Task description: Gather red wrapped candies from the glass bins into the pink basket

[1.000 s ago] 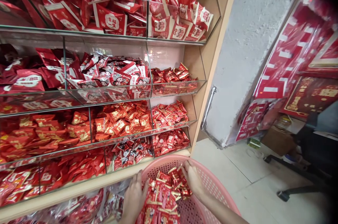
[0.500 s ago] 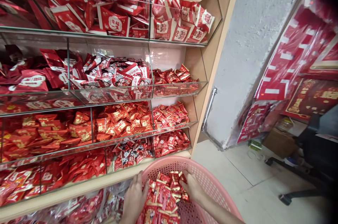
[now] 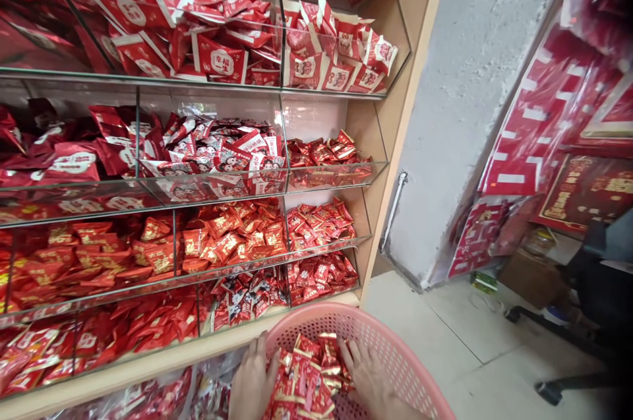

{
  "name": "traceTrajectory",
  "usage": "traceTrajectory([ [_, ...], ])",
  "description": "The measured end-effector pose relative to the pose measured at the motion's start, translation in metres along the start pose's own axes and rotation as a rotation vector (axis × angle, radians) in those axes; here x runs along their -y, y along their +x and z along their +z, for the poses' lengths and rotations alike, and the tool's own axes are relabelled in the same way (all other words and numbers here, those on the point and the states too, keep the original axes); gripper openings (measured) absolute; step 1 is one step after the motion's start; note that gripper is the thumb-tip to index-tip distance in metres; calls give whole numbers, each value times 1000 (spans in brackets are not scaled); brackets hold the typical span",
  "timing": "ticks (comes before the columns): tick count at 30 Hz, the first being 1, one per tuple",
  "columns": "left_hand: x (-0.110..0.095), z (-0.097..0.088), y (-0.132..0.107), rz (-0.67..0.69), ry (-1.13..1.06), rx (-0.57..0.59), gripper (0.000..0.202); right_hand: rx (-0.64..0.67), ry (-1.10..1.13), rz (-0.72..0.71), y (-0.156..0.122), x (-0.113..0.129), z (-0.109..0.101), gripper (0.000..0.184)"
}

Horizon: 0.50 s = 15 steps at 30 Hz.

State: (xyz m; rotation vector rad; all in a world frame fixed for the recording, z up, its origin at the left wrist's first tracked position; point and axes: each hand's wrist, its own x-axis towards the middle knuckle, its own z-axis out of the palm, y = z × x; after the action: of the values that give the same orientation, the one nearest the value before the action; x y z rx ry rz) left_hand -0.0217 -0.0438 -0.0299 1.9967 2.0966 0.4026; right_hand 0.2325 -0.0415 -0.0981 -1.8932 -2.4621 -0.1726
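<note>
A pink plastic basket (image 3: 395, 354) sits at the bottom of the view, below the shelves. Inside it lies a heap of red and gold candy packets (image 3: 309, 377). My left hand (image 3: 252, 377) presses against the left side of the heap, fingers curved round the packets. My right hand (image 3: 363, 370) presses the heap from the right, fingers closed onto it. Both hands clasp the same bunch between them.
A wooden shelf unit (image 3: 390, 136) holds clear acrylic bins (image 3: 326, 173) full of red sweet packets in several tiers. A grey concrete wall (image 3: 469, 77) stands to the right. Red packaged decorations (image 3: 548, 117) lean beyond it, above a tiled floor (image 3: 475, 367).
The view has tilted up slightly, so basket and hands sit lower. My hands have drawn closer together round the packets.
</note>
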Motion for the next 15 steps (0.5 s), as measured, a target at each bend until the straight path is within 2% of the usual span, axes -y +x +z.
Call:
traceTrajectory([
  [2,-2,-2,0,-17,3,21,55,-3,-4,13,0,0,12,84],
  [5,-4,-5,-1,-28,13,48,57,-8,-11,39,0,0,24,93],
  [9,-2,-4,1,-18,13,54,55,33,51,50,6,1,22,99],
  [11,0,-2,3,-18,0,38,53,120,128,86,14,-2,3,98],
  [12,2,0,5,-10,-11,26,51,168,180,103,19,-6,-13,95],
  [14,4,2,9,-8,-20,17,48,251,326,75,31,-16,-63,86],
  [15,4,3,10,-16,-19,11,47,204,436,12,37,-23,-97,74],
])
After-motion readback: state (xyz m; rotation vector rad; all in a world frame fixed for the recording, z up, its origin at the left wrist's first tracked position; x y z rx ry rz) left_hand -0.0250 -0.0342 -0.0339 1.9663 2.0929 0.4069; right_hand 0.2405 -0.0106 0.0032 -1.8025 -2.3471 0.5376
